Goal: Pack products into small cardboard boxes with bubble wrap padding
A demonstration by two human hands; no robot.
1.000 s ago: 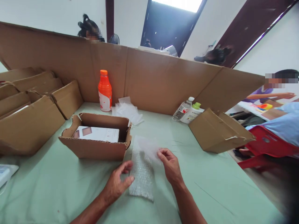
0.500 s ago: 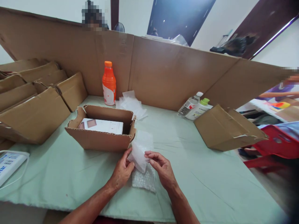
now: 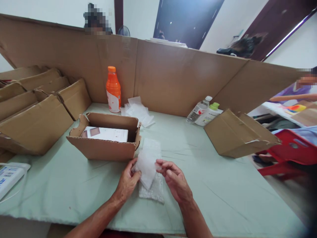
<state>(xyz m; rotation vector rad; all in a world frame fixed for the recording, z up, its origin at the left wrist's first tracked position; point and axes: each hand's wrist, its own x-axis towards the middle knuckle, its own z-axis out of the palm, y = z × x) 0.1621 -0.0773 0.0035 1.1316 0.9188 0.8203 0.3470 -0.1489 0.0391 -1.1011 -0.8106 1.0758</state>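
My left hand pinches a thin translucent plastic bag by its left side, thumb in front. My right hand is at the bag's right edge, its fingertips touching the plastic and its thumb held apart from them. Beneath the bag, on the green cloth, lies a clear bubble-wrap pouch; its upper part is covered. Just behind my left hand stands an open cardboard box, with a white printed box inside.
Several cardboard bins stand at the left, above a white power strip. Farther back are an orange bottle, loose plastic bags, a clear water bottle and a white bottle. A tilted carton sits right, before a cardboard partition.
The thumb of my right hand has moved away from the plastic bag. My left hand keeps its pinch, with the bag spread a little wider. The whole view has shifted slightly.
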